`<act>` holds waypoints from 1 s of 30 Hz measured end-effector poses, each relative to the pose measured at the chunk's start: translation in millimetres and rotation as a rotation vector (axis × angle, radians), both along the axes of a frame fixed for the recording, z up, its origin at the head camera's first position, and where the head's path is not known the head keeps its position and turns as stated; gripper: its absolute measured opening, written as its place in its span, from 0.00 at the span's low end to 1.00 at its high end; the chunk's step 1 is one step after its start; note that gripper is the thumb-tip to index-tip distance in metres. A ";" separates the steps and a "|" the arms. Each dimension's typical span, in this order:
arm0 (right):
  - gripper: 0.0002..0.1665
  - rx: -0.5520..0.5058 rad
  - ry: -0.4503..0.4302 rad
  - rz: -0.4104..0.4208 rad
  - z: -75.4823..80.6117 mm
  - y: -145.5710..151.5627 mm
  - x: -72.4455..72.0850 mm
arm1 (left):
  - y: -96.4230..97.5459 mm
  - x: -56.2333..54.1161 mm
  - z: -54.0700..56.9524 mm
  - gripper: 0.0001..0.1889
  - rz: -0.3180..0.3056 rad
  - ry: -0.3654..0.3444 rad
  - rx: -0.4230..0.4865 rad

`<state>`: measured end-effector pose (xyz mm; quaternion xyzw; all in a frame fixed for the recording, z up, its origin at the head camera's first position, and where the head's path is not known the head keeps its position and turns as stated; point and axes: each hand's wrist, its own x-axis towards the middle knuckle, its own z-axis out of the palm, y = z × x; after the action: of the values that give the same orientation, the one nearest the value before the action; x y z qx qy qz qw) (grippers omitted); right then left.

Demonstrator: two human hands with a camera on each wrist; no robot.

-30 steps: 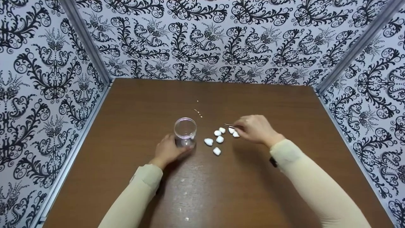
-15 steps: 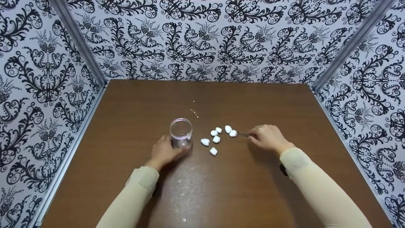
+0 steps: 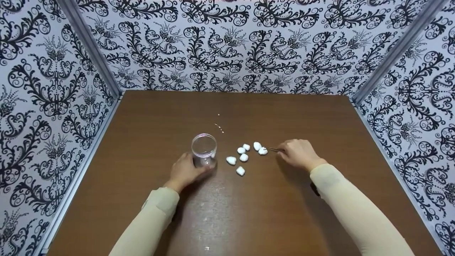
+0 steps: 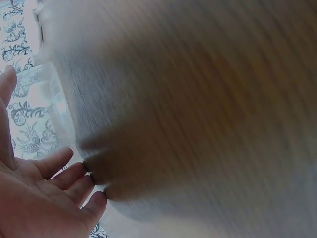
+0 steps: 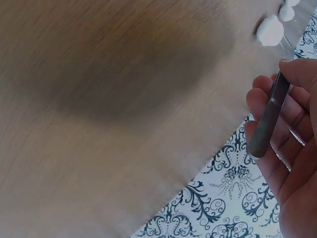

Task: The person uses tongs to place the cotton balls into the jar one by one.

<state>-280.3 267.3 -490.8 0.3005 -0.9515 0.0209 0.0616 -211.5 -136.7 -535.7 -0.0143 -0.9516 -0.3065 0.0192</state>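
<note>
In the head view my left hand [image 3: 186,170] holds the lower part of a clear plastic jar [image 3: 204,145], thumb in front and fingers on its left side. The jar stands upright with its mouth uncovered, and a white spot shows at its right wall. My right hand [image 3: 298,153] pinches a pair of metal tweezers [image 5: 272,111] between thumb and fingers. Their tips meet a white cotton ball [image 3: 263,151]. Another cotton ball [image 3: 257,145] lies right against it. In the left wrist view the left fingers [image 4: 69,176] curve at the jar's base.
Several more cotton balls [image 3: 244,157] lie loosely grouped between the jar and the tweezers. Small pale crumbs [image 3: 219,127] are scattered behind the jar on the brown wooden table [image 3: 160,113]. Patterned walls [image 3: 227,46] enclose the table at the back and both sides.
My right hand has shifted to the right, and the tweezers now point left at the front cotton ball of the right pair. My left hand still holds the jar in place.
</note>
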 end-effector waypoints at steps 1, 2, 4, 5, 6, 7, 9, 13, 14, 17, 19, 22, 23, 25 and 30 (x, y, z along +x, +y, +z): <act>0.12 0.004 0.000 -0.004 -0.1 -0.5 -0.3 | 0.2 -0.1 0.0 0.44 0.002 -0.003 -0.001; 0.12 0.008 0.001 -0.007 -0.4 -1.0 -0.8 | 0.5 0.1 0.5 0.44 0.004 -0.005 -0.004; 0.11 0.015 0.010 -0.007 -0.9 -1.5 -1.3 | 0.9 0.3 0.9 0.43 0.004 0.000 0.000; 0.11 0.019 0.014 -0.007 -1.2 -1.7 -1.5 | 1.1 0.2 1.1 0.43 0.005 -0.001 -0.001; 0.11 0.022 0.016 -0.008 -1.5 -2.1 -1.5 | 1.2 0.0 1.2 0.43 0.005 -0.001 0.000; 0.11 0.026 0.018 -0.009 -1.8 -2.3 -1.5 | 1.2 -0.2 1.0 0.43 0.005 -0.005 0.001; 0.11 0.033 0.017 -0.010 -2.4 -2.8 -1.2 | 1.1 -0.6 0.1 0.43 0.005 -0.003 0.003; 0.10 0.043 0.018 -0.003 -3.8 -3.9 -0.6 | 0.4 -1.6 -2.9 0.44 0.005 0.007 0.000; 0.10 0.043 0.021 0.001 -4.1 -4.1 -0.5 | 0.5 -1.5 -3.7 0.44 0.004 0.014 0.001; 0.09 0.036 0.030 0.017 -5.1 -4.7 -0.1 | 0.6 -0.8 -4.6 0.43 0.002 0.019 0.008; 0.08 0.031 0.030 0.027 -5.6 -5.2 0.4 | 1.1 0.1 -4.1 0.43 0.003 0.010 0.019; 0.08 0.028 0.025 0.035 -6.2 -6.2 0.9 | 1.6 1.3 -2.8 0.43 0.004 -0.007 0.026; 0.08 0.029 0.022 0.037 -6.4 -6.7 1.0 | 1.9 1.6 -2.5 0.43 0.004 -0.013 0.028; 0.07 0.033 0.021 0.035 -6.4 -7.8 0.8 | 2.1 1.6 -2.7 0.43 0.005 -0.008 0.023; 0.05 0.040 0.044 0.035 -5.3 -10.5 -0.9 | 1.3 -0.2 -3.5 0.43 0.007 0.018 0.019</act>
<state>-281.2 256.8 -496.0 0.3188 -0.9448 -0.0036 0.0760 -211.7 -135.4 -539.2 -0.0134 -0.9485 -0.3153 0.0290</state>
